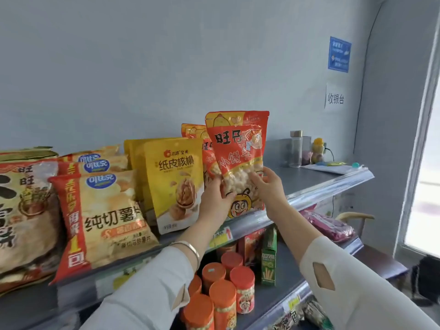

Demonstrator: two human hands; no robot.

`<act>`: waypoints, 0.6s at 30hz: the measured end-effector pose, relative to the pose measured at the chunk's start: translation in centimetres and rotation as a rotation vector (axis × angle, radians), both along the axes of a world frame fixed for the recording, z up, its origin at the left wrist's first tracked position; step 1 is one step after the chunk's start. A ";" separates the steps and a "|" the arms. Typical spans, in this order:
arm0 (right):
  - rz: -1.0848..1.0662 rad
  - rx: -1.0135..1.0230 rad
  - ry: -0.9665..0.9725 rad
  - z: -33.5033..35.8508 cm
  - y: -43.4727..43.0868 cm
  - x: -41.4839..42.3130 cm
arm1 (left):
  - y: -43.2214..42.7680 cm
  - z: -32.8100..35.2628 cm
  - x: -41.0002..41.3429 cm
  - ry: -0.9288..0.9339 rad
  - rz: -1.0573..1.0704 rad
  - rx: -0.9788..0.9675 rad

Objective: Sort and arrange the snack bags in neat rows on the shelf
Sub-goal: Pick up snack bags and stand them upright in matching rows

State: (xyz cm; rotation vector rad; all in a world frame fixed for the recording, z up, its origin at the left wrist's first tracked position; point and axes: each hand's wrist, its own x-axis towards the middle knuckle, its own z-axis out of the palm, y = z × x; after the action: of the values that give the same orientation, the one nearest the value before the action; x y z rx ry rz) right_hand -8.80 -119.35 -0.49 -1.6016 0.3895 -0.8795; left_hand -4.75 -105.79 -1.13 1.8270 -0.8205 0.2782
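Note:
An orange-red snack bag with a clear window of small puffs stands upright at the front edge of the top shelf. My left hand grips its lower left side and my right hand holds its lower right side. Directly behind it stands a second identical orange-red bag, mostly hidden. To its left stand yellow walnut bags, then a row of chip bags leaning back, and a large rice-cracker bag at the far left.
The top shelf's right end holds a clear bottle, a yellow bottle and papers. The shelf below carries orange-lidded jars, a green box and a pink bag. A wooden chair stands by the window.

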 end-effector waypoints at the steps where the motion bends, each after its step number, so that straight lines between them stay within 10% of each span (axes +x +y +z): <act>1: -0.004 -0.003 -0.004 -0.1 -0.5 0.8 | -0.7 -0.3 0.7 0.012 0.009 0.006; 18: -0.353 -0.383 0.352 -2.9 -4.8 9.2 | -7.7 -3.2 8.7 -0.015 -0.041 0.228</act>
State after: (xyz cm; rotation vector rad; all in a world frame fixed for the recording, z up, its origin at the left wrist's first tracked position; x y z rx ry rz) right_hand 0.39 -124.20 -3.37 -2.0922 0.8087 -0.9772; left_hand 3.97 -113.45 -4.28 2.0192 -0.9306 0.1773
